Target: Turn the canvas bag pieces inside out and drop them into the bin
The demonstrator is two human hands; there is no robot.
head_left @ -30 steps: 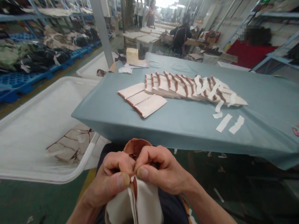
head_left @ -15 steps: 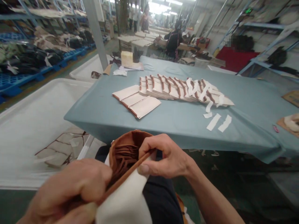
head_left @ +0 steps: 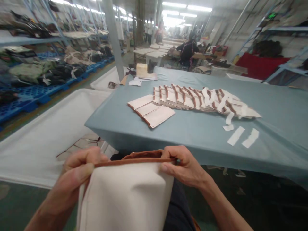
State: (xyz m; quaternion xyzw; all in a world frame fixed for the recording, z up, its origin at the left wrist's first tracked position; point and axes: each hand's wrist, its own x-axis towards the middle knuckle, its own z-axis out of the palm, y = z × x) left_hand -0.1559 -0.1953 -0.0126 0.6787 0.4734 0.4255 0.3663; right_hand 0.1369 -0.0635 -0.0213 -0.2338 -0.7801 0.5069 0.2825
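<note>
A cream fabric piece (head_left: pixel 130 195) with a brown-bound top edge hangs between my two hands, over my lap. My left hand (head_left: pixel 80 165) pinches the left end of that edge between thumb and fingers. At the right end, my right hand (head_left: pixel 181 163) grips the same edge, thumb in front. Brown material shows just behind the bound edge. On the blue-covered table (head_left: pixel 115 123) beyond lie a cream panel (head_left: pixel 152 110) with brown edging and a fanned row of similar panels (head_left: pixel 192 98).
White strips (head_left: pixel 235 136) lie at the table's right front. A yellowish block (head_left: pixel 141 70) stands at the back left. A white bin (head_left: pixel 60 118) adjoins the table on the left, with cream pieces inside. A seated person (head_left: pixel 189 53) is farther back.
Both hands have drawn the bound edge level and taut; it was slanted, with its brown inside exposed. My left hand has risen. The view has shifted left.
</note>
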